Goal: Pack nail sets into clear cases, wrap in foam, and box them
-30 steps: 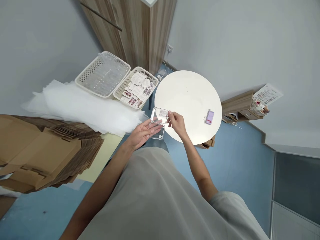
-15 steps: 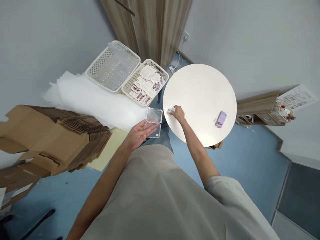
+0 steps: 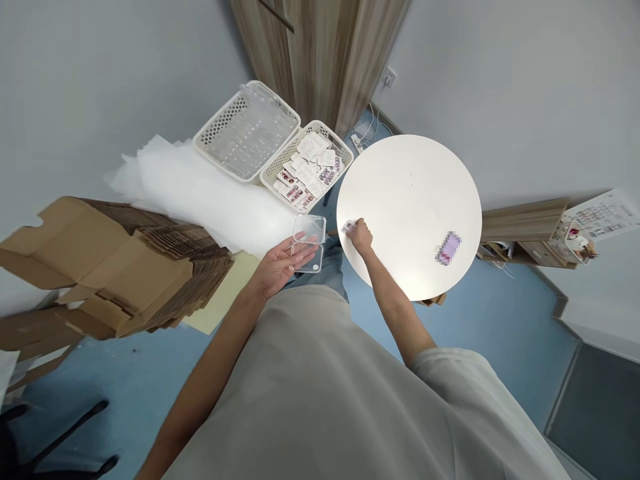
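Observation:
My left hand (image 3: 277,268) holds a clear hinged plastic case (image 3: 310,229), its lid folded back from the base, in front of my waist. Fingers show through the transparent plastic, and a small round white spot is on the lower half. At the near left edge of the round white table (image 3: 410,180), my right hand (image 3: 361,237) pinches a small card with pale and pinkish print (image 3: 349,228). Whether that card touches the tabletop, I cannot tell.
White baskets hold clear plastic cases (image 3: 245,133) and printed cards (image 3: 313,170). White sheet material (image 3: 215,193) lies below them. Folded cardboard boxes (image 3: 125,260) are stacked left. A blurred purple item (image 3: 449,248) lies on the table. A wooden shelf (image 3: 525,223) stands right.
My view has shifted, so the table and baskets appear farther right. The card in my right hand shows more of its printed face. My left hand keeps the open case.

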Available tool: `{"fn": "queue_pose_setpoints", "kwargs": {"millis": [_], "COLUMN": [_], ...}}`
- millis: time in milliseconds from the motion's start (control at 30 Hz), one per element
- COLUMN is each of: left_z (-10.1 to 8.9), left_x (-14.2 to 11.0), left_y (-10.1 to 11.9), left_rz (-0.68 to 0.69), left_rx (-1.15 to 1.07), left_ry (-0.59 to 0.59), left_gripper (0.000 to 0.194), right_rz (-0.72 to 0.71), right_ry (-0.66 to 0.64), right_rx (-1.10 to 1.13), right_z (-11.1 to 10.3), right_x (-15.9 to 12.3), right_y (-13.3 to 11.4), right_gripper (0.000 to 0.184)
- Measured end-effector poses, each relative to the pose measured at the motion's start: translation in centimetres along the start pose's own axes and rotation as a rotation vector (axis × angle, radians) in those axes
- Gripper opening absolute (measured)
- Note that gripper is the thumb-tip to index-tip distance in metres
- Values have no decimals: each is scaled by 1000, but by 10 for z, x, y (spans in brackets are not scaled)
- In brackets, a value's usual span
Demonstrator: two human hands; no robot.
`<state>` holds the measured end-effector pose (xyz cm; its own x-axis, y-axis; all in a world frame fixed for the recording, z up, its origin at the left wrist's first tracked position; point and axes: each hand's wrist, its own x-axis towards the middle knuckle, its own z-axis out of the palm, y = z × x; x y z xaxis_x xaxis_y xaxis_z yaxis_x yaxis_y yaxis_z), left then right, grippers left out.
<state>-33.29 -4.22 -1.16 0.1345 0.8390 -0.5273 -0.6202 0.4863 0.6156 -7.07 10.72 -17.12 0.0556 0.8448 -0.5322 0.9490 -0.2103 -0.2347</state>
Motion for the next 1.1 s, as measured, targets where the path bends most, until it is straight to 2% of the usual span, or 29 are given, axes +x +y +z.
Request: {"fn": "queue_pose_setpoints", "kwargs": {"millis": [200, 333, 433, 533, 633, 767, 933, 1100], "left_z": [-7, -5, 2, 10, 17, 21, 19, 11], "left_x": [0, 5, 10, 12, 11, 7, 1, -3], "left_y": [9, 15, 18, 19, 20, 21, 20, 19], "left_rz": [23, 5, -20, -40, -41, -41, -52, 3], "left_rx": [-38, -75, -87, -80, -80, -110, -162, -168], "left_ry": [-61, -101, -126, -174, -233, -276, -279, -247], "left_gripper": [65, 53, 44, 44, 45, 41, 39, 36], "right_rz": [-10, -37, -74, -145, -213, -313, -440, -567], "right_ry": [100, 197, 288, 404, 489, 538, 388, 240], "right_rx": [223, 373, 513, 659, 760, 829, 758, 587], "right_z": [-5, -21, -42, -71, -102, -135, -145, -131], "right_x": [-44, -72, -92, -115, -145, -191, -235, -241], "right_y": [14, 20, 18, 9, -9, -40, -75, -94], "right_gripper": [15, 20, 29, 37, 42, 44, 38, 35]}}
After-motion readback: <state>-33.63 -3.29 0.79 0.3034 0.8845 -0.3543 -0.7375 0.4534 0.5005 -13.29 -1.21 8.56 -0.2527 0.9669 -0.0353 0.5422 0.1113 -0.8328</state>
